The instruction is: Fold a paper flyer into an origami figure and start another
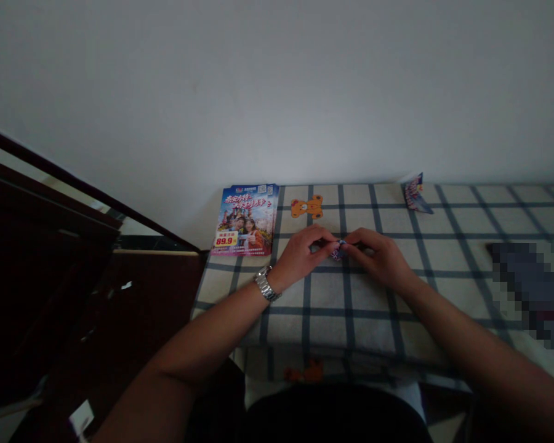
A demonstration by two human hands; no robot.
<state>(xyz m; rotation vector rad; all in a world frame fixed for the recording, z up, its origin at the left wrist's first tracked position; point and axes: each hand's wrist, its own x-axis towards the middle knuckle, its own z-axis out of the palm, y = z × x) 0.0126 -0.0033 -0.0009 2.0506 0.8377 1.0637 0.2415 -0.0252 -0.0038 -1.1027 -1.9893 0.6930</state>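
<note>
Over the middle of the checked tablecloth, my left hand (307,249) and my right hand (376,253) meet fingertip to fingertip. Both pinch a small folded piece of printed paper (337,251), purple and blue with white marks; the fingers cover most of it. A metal-band watch (266,284) is on my left wrist. Beyond my left hand lies a stack of colourful printed flyers (244,221), slightly fanned, with a "89.9" price on the top one. Past my right hand, near the wall, a folded flyer (415,195) stands partly upright.
The tablecloth (286,320) has blue-grey checks and a printed orange bear (307,207). A white wall (277,92) rises behind the table. To the right lies a dark pixelated object (535,283). Dark wooden furniture (28,277) stands at the left.
</note>
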